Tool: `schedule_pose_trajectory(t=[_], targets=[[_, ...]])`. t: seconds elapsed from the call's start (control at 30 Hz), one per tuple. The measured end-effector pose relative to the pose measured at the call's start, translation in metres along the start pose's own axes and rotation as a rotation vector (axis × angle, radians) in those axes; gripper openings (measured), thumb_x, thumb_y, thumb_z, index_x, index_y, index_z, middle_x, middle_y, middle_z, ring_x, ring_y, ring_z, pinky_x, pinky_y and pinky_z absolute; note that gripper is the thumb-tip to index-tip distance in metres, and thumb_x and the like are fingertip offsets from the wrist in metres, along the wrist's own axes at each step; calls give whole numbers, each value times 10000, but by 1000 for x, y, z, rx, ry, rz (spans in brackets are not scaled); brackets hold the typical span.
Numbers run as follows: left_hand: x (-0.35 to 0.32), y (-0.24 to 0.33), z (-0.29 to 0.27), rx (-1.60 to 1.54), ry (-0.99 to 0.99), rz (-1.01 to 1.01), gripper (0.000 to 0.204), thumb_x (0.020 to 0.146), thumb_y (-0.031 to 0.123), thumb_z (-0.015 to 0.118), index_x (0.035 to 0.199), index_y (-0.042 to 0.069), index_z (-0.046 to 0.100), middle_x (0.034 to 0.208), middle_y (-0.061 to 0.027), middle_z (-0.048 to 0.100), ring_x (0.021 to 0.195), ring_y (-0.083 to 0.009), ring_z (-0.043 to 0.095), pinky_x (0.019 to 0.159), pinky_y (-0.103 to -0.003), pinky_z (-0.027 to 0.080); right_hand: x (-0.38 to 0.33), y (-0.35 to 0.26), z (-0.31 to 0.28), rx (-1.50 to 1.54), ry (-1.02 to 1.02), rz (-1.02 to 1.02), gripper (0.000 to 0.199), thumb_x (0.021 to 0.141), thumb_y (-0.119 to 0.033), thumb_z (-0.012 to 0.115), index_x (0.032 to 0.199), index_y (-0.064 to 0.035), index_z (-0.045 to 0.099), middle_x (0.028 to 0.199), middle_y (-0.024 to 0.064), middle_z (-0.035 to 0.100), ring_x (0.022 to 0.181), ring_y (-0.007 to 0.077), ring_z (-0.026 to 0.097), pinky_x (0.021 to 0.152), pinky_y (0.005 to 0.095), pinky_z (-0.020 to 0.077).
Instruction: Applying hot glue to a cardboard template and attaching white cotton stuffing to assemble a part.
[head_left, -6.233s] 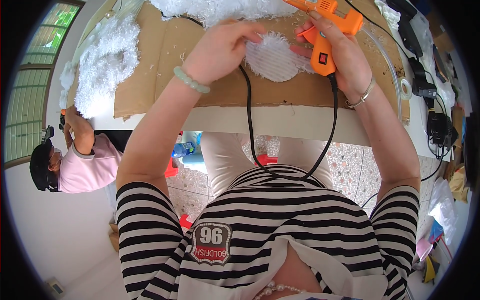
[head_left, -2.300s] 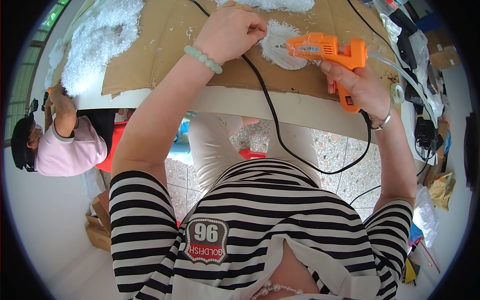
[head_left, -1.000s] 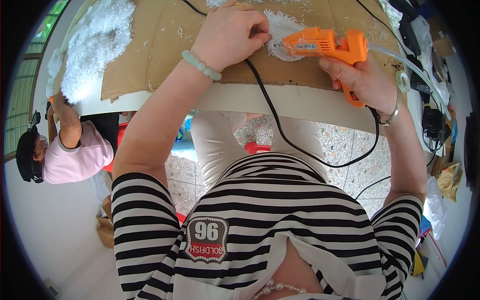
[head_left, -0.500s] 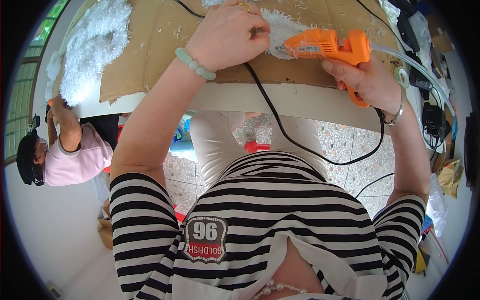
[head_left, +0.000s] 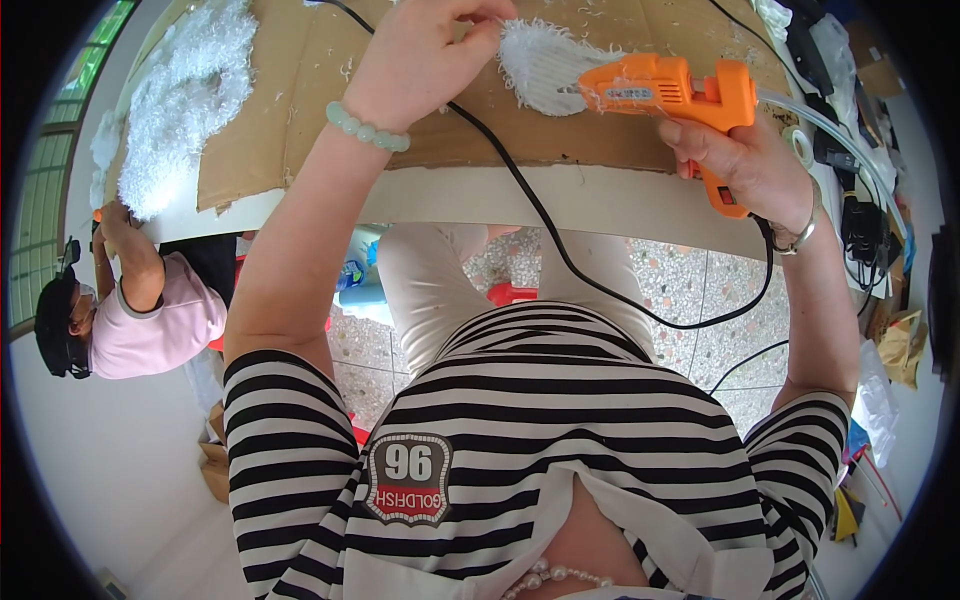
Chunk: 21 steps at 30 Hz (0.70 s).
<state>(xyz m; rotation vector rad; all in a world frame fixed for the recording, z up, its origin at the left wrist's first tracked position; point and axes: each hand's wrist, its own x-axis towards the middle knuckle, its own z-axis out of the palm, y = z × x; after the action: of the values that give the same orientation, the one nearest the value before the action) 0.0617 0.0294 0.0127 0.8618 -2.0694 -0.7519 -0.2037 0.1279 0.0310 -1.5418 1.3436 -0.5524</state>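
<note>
In my right hand is an orange hot glue gun, with a clear glue stick running out of its back. Its nozzle points left and reaches over a white fringed fabric piece lying on brown cardboard. My left hand is at the far edge of the view, thumb and fingers closed near the upper left rim of that piece. Whatever those fingertips pinch is too small or hidden to name. A black cord loops from the glue gun's handle and passes beneath my left wrist.
A heap of white fluffy material lies at the left of the cardboard. White fibre scraps are scattered around. Another person in pink sits at the left. Black adapters and cables, plus plastic bags, crowd the right side.
My left hand has moved up and left, uncovering more of the fringed piece. The glue gun in my right hand has shifted slightly right.
</note>
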Motion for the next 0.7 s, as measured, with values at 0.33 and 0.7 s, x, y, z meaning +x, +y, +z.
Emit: schedule_pose_trajectory(t=[0.33,0.7], targets=[[-29,1,7,573,-136,224,218,692,136,721,869,67,613,858,-72,613,842,-266,557,768,-358,454,6,2,9,-10,-5,-45,253,869,-229,647,1028,-44,579,797,0,596,723,81,561,659,228,455],[-27,-6,12,533,-106,268,126,680,186,716,715,80,657,712,-28,615,784,-240,557,756,-359,436,13,-2,17,-145,54,-12,287,851,-276,662,1023,-57,597,716,-21,562,642,63,524,589,218,429]])
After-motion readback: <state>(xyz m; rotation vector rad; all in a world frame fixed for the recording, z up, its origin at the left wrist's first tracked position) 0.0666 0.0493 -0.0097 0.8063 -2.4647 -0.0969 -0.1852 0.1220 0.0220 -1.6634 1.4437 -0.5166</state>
